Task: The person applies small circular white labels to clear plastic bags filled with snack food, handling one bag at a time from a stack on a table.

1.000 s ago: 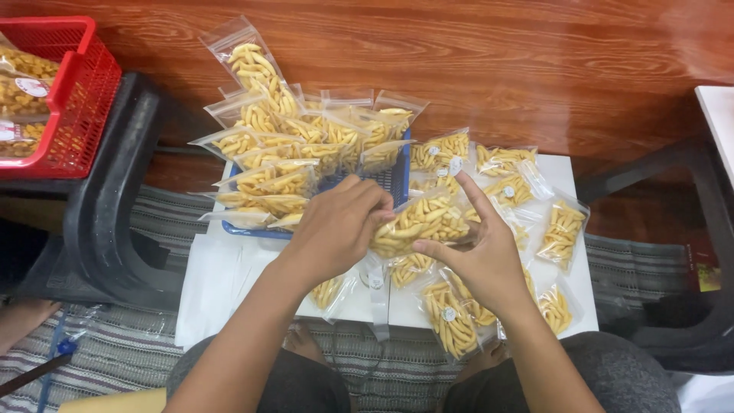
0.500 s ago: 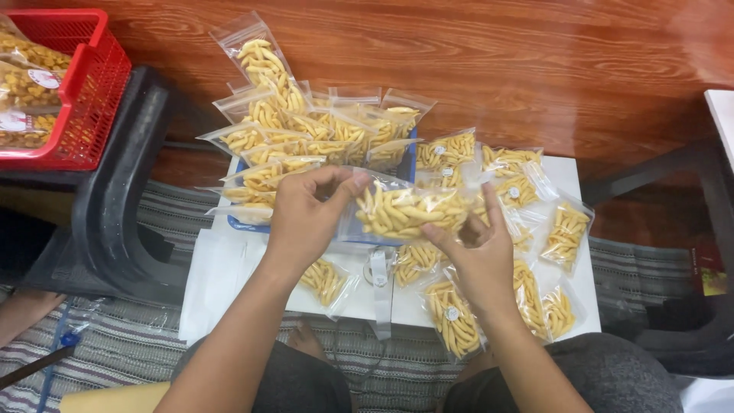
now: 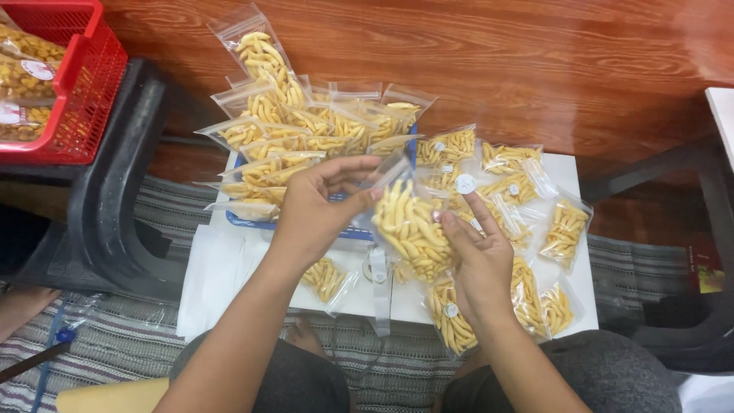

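Wooden flooring runs behind a small white table (image 3: 222,268) strewn with snack packets. At far left stands a red basket (image 3: 92,84). Over the table, the left hand (image 3: 317,203) pinches the top of a clear snack bag (image 3: 409,226); the right hand (image 3: 482,260), fingers spread, supports its right side.

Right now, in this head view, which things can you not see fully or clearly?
- Red basket: cut off by the left and top edges; how many packs are inside cannot be told.
- Blue tray: nearly covered by the pile of snack bags.
- Held bag: its top is blurred, behind the left hand's fingers.
- Round sticker on the right hand's fingertip: too small to read.
- White table: near edge hidden by the knees.
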